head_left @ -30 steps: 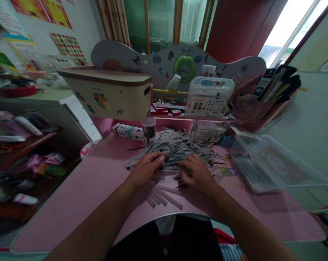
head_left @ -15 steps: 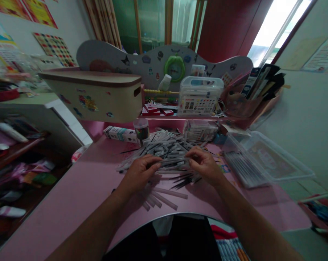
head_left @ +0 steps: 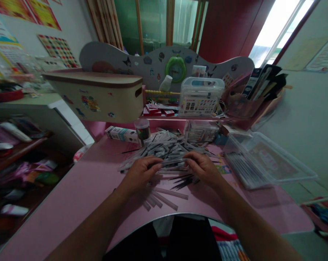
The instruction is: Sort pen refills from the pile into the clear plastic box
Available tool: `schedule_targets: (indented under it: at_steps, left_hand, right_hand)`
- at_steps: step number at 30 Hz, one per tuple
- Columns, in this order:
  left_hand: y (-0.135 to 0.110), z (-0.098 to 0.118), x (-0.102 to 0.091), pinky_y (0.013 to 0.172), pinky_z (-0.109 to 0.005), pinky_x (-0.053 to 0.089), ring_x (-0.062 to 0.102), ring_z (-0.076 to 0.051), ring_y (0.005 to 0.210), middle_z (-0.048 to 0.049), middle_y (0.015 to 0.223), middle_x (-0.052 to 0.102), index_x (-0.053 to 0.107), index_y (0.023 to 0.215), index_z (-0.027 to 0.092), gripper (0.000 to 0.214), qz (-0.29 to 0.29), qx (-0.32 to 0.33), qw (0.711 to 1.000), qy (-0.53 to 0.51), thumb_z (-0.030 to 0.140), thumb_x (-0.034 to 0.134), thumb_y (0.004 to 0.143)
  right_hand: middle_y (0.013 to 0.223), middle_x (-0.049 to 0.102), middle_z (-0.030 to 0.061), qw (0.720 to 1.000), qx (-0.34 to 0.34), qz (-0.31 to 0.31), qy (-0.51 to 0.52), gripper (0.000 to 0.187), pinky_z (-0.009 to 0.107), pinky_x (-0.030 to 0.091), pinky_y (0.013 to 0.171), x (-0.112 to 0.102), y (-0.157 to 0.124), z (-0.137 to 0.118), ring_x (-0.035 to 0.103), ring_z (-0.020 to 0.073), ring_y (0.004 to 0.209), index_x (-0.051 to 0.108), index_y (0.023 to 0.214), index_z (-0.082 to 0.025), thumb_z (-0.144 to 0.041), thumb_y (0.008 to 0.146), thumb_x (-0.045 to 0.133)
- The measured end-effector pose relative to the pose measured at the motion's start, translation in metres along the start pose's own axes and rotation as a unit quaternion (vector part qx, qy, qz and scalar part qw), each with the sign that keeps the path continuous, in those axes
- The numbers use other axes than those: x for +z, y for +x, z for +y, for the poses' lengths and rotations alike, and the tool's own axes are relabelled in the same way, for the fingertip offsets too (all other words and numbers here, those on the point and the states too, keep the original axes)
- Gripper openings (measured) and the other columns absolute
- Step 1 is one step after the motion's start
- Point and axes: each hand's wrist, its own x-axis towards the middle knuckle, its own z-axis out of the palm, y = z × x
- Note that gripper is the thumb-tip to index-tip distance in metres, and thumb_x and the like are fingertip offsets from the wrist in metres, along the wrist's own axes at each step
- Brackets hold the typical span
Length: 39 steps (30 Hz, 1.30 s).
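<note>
My left hand (head_left: 142,172) pinches one end of a slim translucent tube (head_left: 173,162) between thumb and fingers. At the tube's other end, the thumb and fingertips of my right hand (head_left: 203,167) are closed on it. Right behind my fingers lies a large heap of grey-white tubes (head_left: 166,145), several with dark contents. Thin black sticks (head_left: 183,181) lie in a bunch beside my right hand. Below my left hand, several frosted empty-looking tubes (head_left: 166,201) are fanned out on the pink desk (head_left: 93,181).
At right, an open clear plastic box (head_left: 278,159) sits near a row of packed grey tubes (head_left: 247,168). Behind the heap stand a round clear tub (head_left: 142,131), a long carton (head_left: 122,134) and a clear case (head_left: 201,131). A cream bin (head_left: 98,99) occupies the shelf.
My right hand has shifted slightly left, closing in on the tube's end. My left hand has barely moved. The view has shifted a little.
</note>
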Motion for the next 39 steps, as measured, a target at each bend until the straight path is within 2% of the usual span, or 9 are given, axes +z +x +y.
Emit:
schedule_targets:
  at_steps: [5,12,20,23,29,39]
  left_hand:
    - [0.0,0.0,0.003,0.081,-0.032,0.049,0.069,-0.023,0.085,-0.0044,0.091,0.078,0.079,0.094,0.026,0.02,-0.011,0.015,0.999,0.029,0.029,0.063,0.083]
    - [-0.003,0.0,0.009,0.079,-0.033,0.048,0.069,-0.026,0.088,-0.0106,0.095,0.077,0.078,0.097,0.021,0.025,-0.041,0.061,0.99,0.12,0.028,0.056,0.088]
    - [-0.005,-0.006,0.014,0.077,-0.034,0.048,0.068,-0.025,0.083,-0.0097,0.089,0.077,0.078,0.093,0.023,0.019,0.016,0.111,0.985,0.13,0.023,0.061,0.085]
    - [-0.007,-0.003,0.017,0.074,-0.033,0.048,0.068,-0.024,0.08,-0.0081,0.085,0.076,0.077,0.094,0.022,0.019,0.012,0.113,0.981,0.155,0.022,0.059,0.087]
    - [-0.012,0.004,0.022,0.08,-0.032,0.051,0.069,-0.022,0.085,-0.0077,0.092,0.076,0.074,0.099,0.017,0.024,0.012,0.104,0.972,0.211,0.021,0.053,0.09]
    - [-0.014,-0.002,0.024,0.08,-0.032,0.051,0.069,-0.021,0.084,-0.0072,0.091,0.075,0.073,0.1,0.016,0.021,0.019,0.129,0.96,0.247,0.02,0.055,0.09]
  right_hand:
    - [0.074,0.067,0.0006,1.0,0.003,-0.019,0.018,0.018,0.023,0.044,0.062,0.003,-0.002,0.003,0.059,0.0124,0.065,0.064,0.099,-0.019,-0.025,0.094,0.048]
    - [0.068,0.06,-0.0011,0.996,0.034,-0.019,0.083,0.023,0.022,0.04,0.054,0.01,-0.003,0.008,0.051,0.0103,0.056,0.068,0.098,-0.018,-0.029,0.093,0.049]
    - [0.067,0.063,0.0,0.984,0.09,-0.005,0.155,0.022,0.022,0.04,0.049,0.016,-0.004,0.009,0.051,0.0099,0.052,0.071,0.094,-0.017,-0.033,0.087,0.056]
    - [0.066,0.063,-0.0001,0.977,0.109,0.005,0.186,0.025,0.022,0.041,0.049,0.017,-0.004,0.008,0.052,0.0096,0.051,0.071,0.095,-0.017,-0.036,0.085,0.058]
    - [0.066,0.064,0.0004,0.965,0.122,0.022,0.229,0.027,0.021,0.043,0.049,0.02,-0.005,0.009,0.053,0.0094,0.051,0.071,0.094,-0.016,-0.038,0.083,0.062]
    - [0.065,0.064,0.0007,0.956,0.142,0.021,0.256,0.028,0.021,0.041,0.047,0.023,-0.005,0.012,0.052,0.0091,0.051,0.072,0.091,-0.016,-0.04,0.079,0.066]
